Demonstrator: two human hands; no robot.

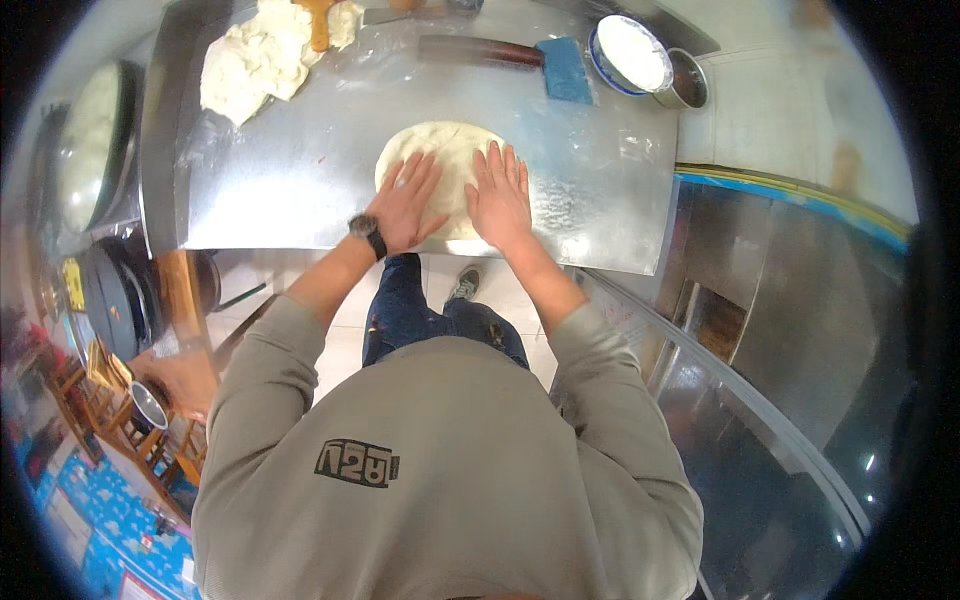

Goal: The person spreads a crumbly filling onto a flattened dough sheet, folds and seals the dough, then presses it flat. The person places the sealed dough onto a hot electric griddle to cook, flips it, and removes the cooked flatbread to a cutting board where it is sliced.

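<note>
A flattened round of pale dough (450, 139) lies on a stainless steel worktop (285, 172), close to its front edge. My left hand (405, 199) rests palm down on the dough's left side, fingers apart, with a dark watch on the wrist. On the right side of the dough lies my right hand (501, 191), also flat, its thumb spread from the fingers. Neither hand grips anything. The palms hide parts of the dough. Faint bumps and dents show on its uncovered surface.
A large lump of dough (259, 64) sits back left beside a wooden handle (320, 26). Along the back are a dark rolling pin (480, 51), a blue scraper (568, 69), a bowl of white flour (634, 56) and a metal cup (686, 81). Round pans (112, 300) stand at left.
</note>
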